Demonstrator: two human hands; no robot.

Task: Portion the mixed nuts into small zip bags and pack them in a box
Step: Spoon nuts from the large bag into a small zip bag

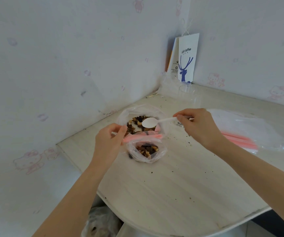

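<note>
At frame centre the left hand (109,139) pinches the small zip bag (146,149) open by its pink strip, so the right hand's (197,127) fingers, gripping the white spoon (150,122), can scoop nuts (134,124).

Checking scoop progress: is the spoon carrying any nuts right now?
No, the white spoon in the right hand is empty above the big bag of nuts.

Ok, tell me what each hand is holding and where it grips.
Left hand pinches the small zip bag at its pink zip edge; right hand holds the white spoon by its handle end.
</note>
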